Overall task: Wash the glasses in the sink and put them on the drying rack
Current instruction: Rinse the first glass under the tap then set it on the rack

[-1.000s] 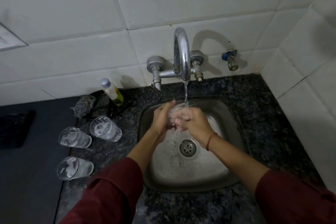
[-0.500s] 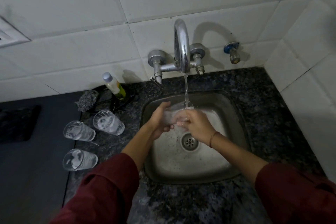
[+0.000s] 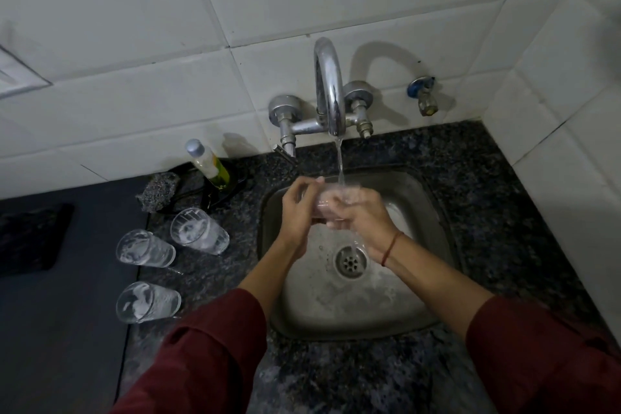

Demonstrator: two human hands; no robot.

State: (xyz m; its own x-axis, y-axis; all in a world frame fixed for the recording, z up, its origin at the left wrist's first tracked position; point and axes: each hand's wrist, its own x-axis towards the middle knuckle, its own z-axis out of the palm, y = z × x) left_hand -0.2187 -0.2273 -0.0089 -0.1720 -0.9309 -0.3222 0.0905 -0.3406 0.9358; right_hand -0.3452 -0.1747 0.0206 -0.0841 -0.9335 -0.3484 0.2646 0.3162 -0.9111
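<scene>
Over the steel sink [image 3: 437,212], beneath the running tap [image 3: 327,84], the left hand [image 3: 299,212] and right hand [image 3: 364,215] both grasp one clear glass [image 3: 331,200], held on its side in the stream, while three foam-streaked glasses [image 3: 198,230] stand on the dark counter [image 3: 504,195] left of the basin

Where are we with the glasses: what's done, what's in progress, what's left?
Done: nothing visibly finished; no drying rack is in view. In hand: one glass, gripped by the left hand and right hand under the running tap over the sink. Left: three glasses stand on the counter, white streaks inside, foam or water I cannot tell. Then all four need racking.
</scene>
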